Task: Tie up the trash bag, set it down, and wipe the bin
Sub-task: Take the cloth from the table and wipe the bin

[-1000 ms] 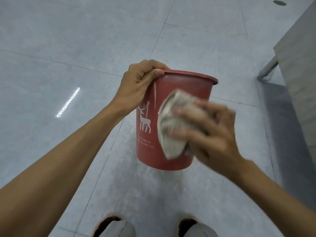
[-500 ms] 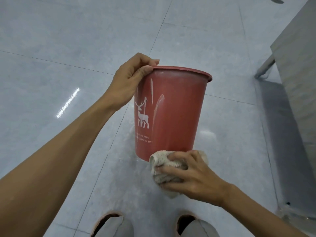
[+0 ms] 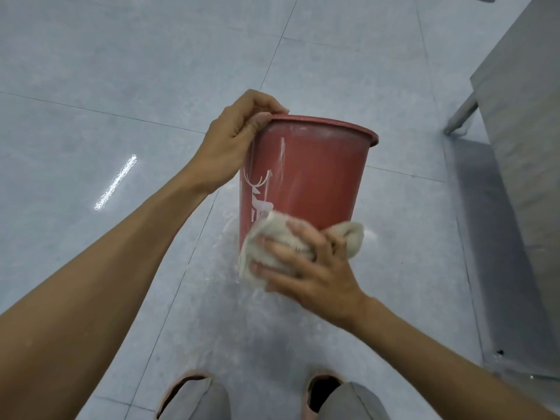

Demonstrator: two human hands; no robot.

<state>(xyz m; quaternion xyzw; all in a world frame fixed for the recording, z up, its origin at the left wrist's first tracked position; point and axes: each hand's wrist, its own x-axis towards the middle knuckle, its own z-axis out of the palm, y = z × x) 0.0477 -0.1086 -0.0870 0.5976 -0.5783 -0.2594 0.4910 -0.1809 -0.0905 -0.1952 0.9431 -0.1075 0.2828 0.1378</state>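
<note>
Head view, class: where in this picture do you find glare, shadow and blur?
Head view: a bright streak of glare lies on the glossy floor at left; a dark shadow falls beside the grey furniture at right; the right hand and cloth against the red bin are slightly smeared; the left hand on the rim looks sharper.

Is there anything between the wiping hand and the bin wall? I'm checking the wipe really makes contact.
Only the cloth, as intended. The right hand presses it against the lower outside wall of the red bin, while the left hand grips the rim. Nothing else intervenes.
</note>
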